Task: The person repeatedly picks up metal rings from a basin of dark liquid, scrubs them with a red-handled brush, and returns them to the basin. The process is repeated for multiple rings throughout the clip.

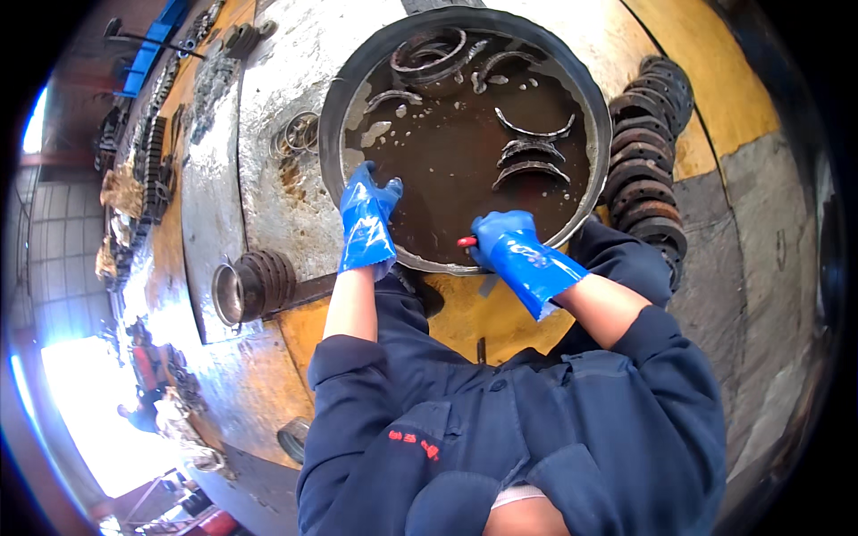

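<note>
A wide round metal tub (331, 134) of murky brown liquid stands in front of me. My left hand (365, 198), in a long blue rubber glove, is at the tub's near left rim, thumb apart from the fingers, with nothing visible in it. At the near right rim my gloved right hand (505, 234) is closed round a tool with a red handle end (466, 241); its other end is hidden. Curved metal segments (532, 170) stick out of the liquid on the right. Metal rings (429, 55) and another curved piece (393, 96) lie toward the far side.
A long row of stacked dark rings (639, 152) lies right of the tub. To the left are thin rings (300, 132) and a ribbed metal cylinder (255, 284). Another ring (293, 438) lies by my left side. Metal parts (152, 170) line the far left.
</note>
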`<control>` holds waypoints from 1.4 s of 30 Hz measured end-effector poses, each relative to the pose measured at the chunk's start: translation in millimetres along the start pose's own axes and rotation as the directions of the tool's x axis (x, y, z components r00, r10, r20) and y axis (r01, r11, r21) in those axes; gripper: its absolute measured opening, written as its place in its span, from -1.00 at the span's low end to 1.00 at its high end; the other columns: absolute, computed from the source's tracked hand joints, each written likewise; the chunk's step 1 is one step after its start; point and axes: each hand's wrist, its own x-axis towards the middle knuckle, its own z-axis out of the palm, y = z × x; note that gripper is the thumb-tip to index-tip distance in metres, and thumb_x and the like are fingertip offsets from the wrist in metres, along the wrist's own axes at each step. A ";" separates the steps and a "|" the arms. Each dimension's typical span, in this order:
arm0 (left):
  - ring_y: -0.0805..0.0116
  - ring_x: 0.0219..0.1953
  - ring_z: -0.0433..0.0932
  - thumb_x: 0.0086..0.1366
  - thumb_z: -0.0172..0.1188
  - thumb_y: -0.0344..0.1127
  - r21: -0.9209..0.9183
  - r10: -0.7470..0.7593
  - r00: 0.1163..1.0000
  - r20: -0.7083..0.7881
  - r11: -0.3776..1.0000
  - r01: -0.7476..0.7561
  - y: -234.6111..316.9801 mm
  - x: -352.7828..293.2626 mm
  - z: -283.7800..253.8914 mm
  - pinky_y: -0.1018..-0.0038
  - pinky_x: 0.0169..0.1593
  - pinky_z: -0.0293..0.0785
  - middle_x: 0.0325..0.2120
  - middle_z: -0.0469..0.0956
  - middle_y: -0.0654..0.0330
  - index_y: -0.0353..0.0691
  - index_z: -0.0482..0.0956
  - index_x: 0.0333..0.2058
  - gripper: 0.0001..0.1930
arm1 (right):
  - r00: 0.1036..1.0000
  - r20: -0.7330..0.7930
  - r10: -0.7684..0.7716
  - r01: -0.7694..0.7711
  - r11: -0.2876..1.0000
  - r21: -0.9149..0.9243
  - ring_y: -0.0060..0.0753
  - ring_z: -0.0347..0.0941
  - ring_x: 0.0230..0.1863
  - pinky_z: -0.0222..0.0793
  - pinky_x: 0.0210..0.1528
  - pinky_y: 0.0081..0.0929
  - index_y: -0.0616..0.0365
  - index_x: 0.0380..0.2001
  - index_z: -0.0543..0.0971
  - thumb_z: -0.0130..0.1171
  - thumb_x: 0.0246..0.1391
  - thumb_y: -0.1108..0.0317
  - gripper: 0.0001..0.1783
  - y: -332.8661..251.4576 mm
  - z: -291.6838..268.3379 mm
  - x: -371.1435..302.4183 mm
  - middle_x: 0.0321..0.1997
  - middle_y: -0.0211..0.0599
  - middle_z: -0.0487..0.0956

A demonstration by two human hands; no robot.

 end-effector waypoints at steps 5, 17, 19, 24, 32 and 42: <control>-0.14 0.11 0.72 0.15 0.56 0.02 0.267 0.128 0.979 0.161 0.949 -0.168 -11.7 50.6 12.2 0.10 0.17 0.62 0.03 0.76 -0.14 -0.35 0.64 0.21 -0.25 | 0.990 0.136 -0.028 0.023 0.999 0.042 -0.11 0.76 0.08 0.68 0.08 -0.15 -0.12 0.06 0.79 0.35 0.26 -0.04 -0.59 7.7 -19.9 7.0 0.04 -0.26 0.80; -0.25 0.18 0.67 0.28 0.39 -0.11 0.164 -0.055 0.855 0.515 0.986 -0.036 -108.9 117.3 60.0 0.07 0.23 0.59 0.09 0.71 -0.24 -0.34 0.71 0.10 -0.49 | 0.994 0.052 -0.100 0.093 0.988 0.122 -0.06 0.77 0.06 0.65 0.06 -0.10 -0.06 0.00 0.79 0.40 0.21 0.02 -0.62 20.9 -12.1 7.8 0.01 -0.19 0.81; -0.26 0.09 0.72 0.28 0.38 -0.05 0.294 -0.013 0.862 0.506 0.942 -0.159 -11.8 86.5 40.1 0.04 0.15 0.62 -0.03 0.75 -0.25 -0.33 0.76 0.01 -0.52 | 0.998 0.059 -0.037 0.028 0.988 0.152 -0.08 0.77 0.05 0.66 0.06 -0.08 -0.10 0.00 0.80 0.36 0.22 0.00 -0.62 30.0 -9.3 15.7 0.01 -0.24 0.81; -0.27 -0.03 0.74 0.28 0.38 0.00 0.436 -0.073 0.904 0.420 0.890 -0.130 36.4 52.9 -11.5 0.03 0.02 0.66 -0.15 0.76 -0.26 -0.33 0.78 -0.07 -0.53 | 0.999 -0.023 0.045 -0.036 0.947 0.320 0.00 0.76 0.02 0.68 0.06 -0.08 -0.16 -0.02 0.80 0.31 0.16 -0.08 -0.58 22.9 0.5 33.1 -0.04 -0.22 0.82; 0.35 -0.52 0.68 0.42 0.31 -0.22 -0.239 -0.089 0.913 0.397 0.951 0.196 22.6 -28.6 -41.9 0.40 -0.43 0.53 -0.42 0.78 0.08 -0.35 0.74 -0.21 -0.75 | 0.922 -0.386 -0.041 0.387 0.175 0.905 -0.49 0.64 -0.25 0.57 -0.12 -0.37 0.02 -0.10 0.82 0.27 0.36 0.04 -0.67 18.2 -18.3 78.8 -0.26 -0.26 0.79; 0.43 -0.50 0.59 0.37 0.29 -0.24 -0.415 -0.045 0.924 0.381 0.884 0.214 40.1 -58.6 -26.1 0.44 -0.39 0.48 -0.44 0.73 0.17 -0.35 0.74 -0.16 -0.73 | 0.930 -0.320 0.183 0.260 0.291 0.921 -0.28 0.73 -0.24 0.61 -0.08 -0.30 0.09 -0.20 0.80 0.32 0.32 -0.10 -0.55 18.1 -22.8 90.6 -0.27 -0.15 0.80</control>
